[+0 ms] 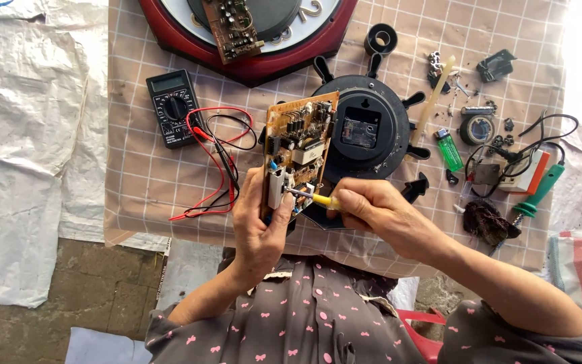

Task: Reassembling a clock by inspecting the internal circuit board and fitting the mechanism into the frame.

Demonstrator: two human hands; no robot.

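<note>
Board: flat brown circuit board [296, 152], bumpy with small parts, middle of frame, upright in left hand [259, 229], fingers wrapped round its lower end | right hand [372, 209] pinching thin yellow-handled screwdriver [311, 197], metal tip on board's bottom | behind: round black plastic clock case [372, 131] on checked cloth [143, 182]
</note>
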